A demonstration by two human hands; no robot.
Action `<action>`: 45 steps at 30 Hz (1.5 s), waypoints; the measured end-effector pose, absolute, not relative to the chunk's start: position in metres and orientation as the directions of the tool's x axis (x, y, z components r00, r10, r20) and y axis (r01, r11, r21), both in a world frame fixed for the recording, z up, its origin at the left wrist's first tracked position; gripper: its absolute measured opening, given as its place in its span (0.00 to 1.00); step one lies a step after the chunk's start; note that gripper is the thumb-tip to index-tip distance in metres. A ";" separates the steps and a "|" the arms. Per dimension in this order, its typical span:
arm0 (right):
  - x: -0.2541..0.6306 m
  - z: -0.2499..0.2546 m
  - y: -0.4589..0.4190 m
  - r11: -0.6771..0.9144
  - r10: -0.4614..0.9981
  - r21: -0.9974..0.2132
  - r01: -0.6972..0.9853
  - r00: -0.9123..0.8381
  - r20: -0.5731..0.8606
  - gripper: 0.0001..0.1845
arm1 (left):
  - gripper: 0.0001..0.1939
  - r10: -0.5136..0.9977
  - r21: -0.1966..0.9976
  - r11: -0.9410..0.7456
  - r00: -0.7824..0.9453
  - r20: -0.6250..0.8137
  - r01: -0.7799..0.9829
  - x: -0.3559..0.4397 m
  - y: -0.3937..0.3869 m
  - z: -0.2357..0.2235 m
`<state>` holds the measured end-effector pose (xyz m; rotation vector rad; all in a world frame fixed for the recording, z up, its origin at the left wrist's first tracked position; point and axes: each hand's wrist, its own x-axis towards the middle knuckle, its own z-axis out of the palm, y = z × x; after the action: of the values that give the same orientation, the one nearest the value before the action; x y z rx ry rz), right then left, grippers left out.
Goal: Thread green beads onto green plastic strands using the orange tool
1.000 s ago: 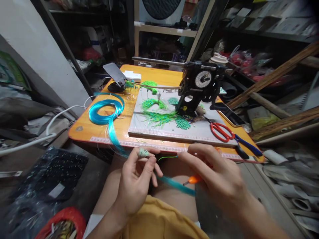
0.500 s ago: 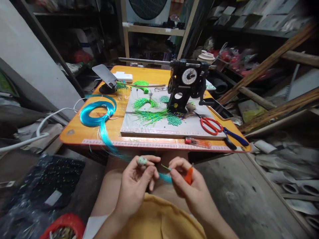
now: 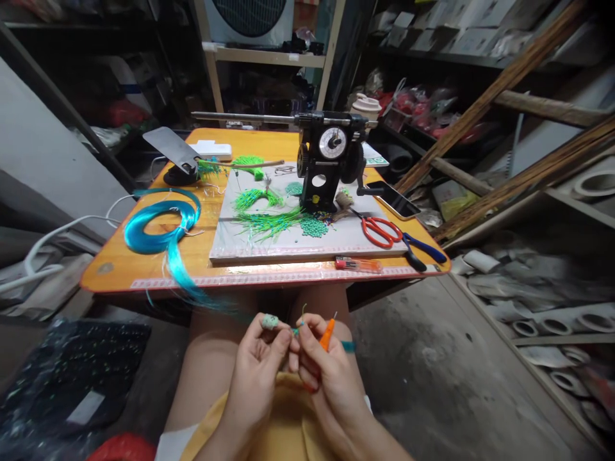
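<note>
Over my lap, my left hand is closed in a pinch, with pale speckled tape round its forefinger. A bundle of blue strands comes from a coil on the table and passes through the left fingers; its end shows behind my right hand. Thumb and forefinger of the right hand pinch a short green strand that points up. An orange-handled tool with a thin metal tip is also tucked in that hand. Both hands' fingertips meet, and a small blue-green bit shows between them.
On the table lie a grey board with green strand bundles and green beads, a black hand-cranked winder, red-handled scissors, blue-handled pliers, a lighter and a phone.
My right hand has moved left with the green strand and orange tool until it meets my left hand. The tool now points up. The camera view has turned right.
</note>
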<state>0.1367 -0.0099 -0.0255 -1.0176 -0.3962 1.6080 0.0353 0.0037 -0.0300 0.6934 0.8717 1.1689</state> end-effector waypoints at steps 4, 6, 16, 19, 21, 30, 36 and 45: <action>0.167 -0.024 0.002 -0.092 0.980 -0.977 -0.193 0.157 -0.123 0.17 | 0.10 0.993 0.929 0.120 0.062 -0.105 -0.351 0.023 0.006 -0.025; 0.198 -0.019 0.018 0.141 0.927 -0.945 0.294 0.297 0.230 0.14 | 0.09 0.998 0.960 0.052 0.040 -0.042 -0.275 0.011 0.008 -0.022; 0.287 0.000 0.046 0.384 0.822 -0.026 0.923 -0.329 0.465 0.17 | 0.04 0.995 0.930 -0.015 0.086 0.050 -0.368 -0.019 0.013 -0.016; 0.267 -0.001 0.023 0.459 0.816 -0.333 0.824 -0.243 0.524 0.12 | 0.05 0.996 0.928 0.002 0.083 0.031 -0.374 -0.019 0.011 -0.017; 0.245 -0.006 0.009 0.392 0.913 -0.734 0.555 -0.135 0.385 0.10 | 0.05 0.995 0.929 0.024 0.099 0.013 -0.370 -0.018 0.010 -0.017; 0.167 -0.035 -0.002 -0.492 0.871 -0.651 -0.578 -0.313 -0.380 0.36 | 0.07 0.990 0.967 0.077 0.135 -0.045 -0.244 -0.020 -0.001 -0.023; 0.159 -0.041 0.003 -0.521 0.838 -0.540 -0.661 -0.276 -0.471 0.37 | 0.08 0.990 0.968 0.105 0.113 -0.081 -0.229 -0.021 -0.007 -0.022; 0.159 -0.036 0.005 -0.491 0.857 -0.541 -0.682 -0.268 -0.440 0.35 | 0.10 0.991 0.967 0.109 0.097 -0.089 -0.229 -0.021 -0.007 -0.024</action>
<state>0.1588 0.0047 -0.0359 -0.8652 -0.2979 1.9113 -0.0215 -0.0066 -0.0238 1.0036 1.0196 1.1768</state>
